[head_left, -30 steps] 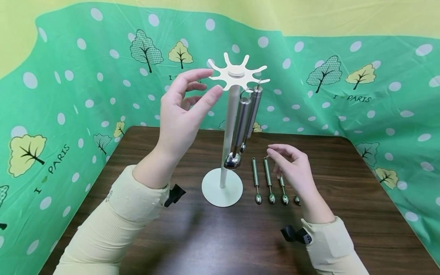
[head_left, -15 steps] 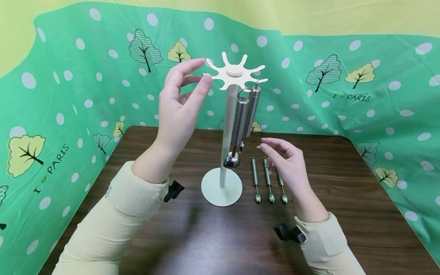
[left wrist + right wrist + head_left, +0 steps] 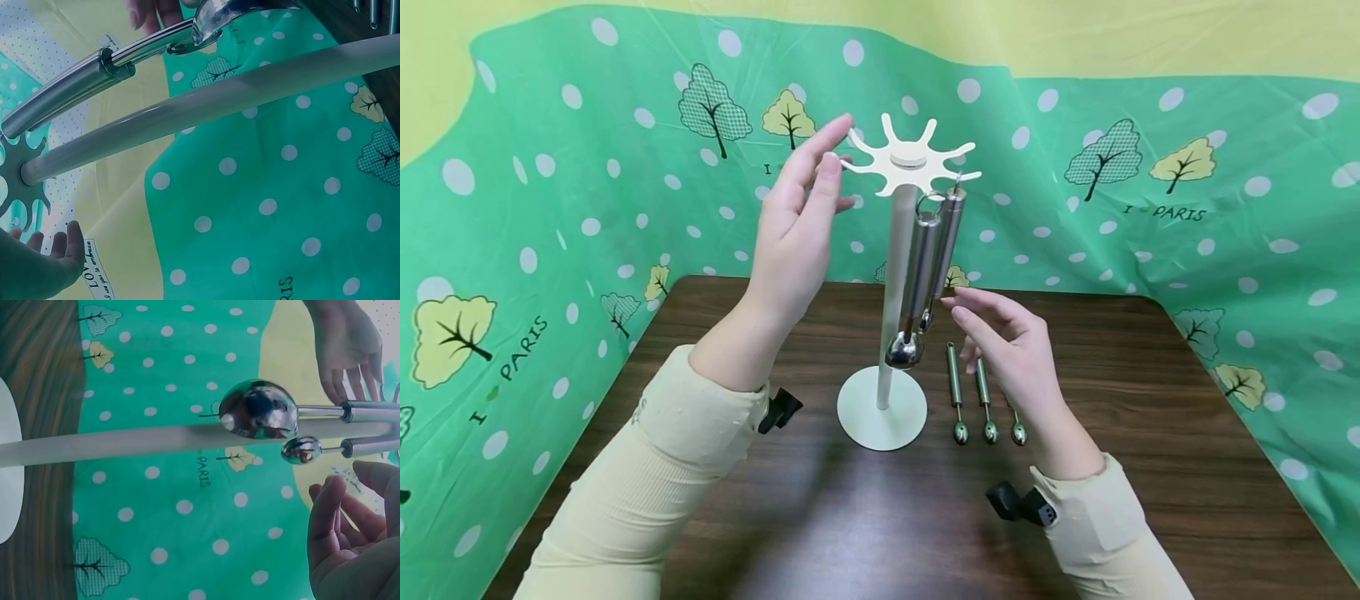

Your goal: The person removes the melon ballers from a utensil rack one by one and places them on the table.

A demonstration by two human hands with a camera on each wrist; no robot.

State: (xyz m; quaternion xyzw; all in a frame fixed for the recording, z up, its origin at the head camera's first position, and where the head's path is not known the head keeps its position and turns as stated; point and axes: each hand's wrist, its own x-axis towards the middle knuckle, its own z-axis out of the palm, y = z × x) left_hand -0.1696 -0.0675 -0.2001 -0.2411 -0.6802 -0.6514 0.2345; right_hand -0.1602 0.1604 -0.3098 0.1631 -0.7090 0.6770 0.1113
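A green and yellow cloth [image 3: 1045,208], printed with dots and trees, hangs behind and to both sides of your brown tabletop [image 3: 1157,392]. The white stand [image 3: 883,429] rises in front of you, its pole [image 3: 898,250] upright. From its top [image 3: 910,158] hang the big scoop [image 3: 921,271] and, behind it, the small scoop [image 3: 950,237]; the big one blocks your view of part of the pole. Your right grip [image 3: 1018,354] hides all but the lower end of the rightmost of the spoons [image 3: 955,379], which lie right of the stand. Its thumb and forefinger are apart, just beside the small scoop; you cannot tell whether they touch it. Your left grip [image 3: 797,225] is raised beside the top, fingers apart, fingertips close to two prongs; contact is unclear. You have one stand, two hanging scoops, three spoons in a row on the tabletop, and two black cameras [image 3: 781,411], one by each wrist.
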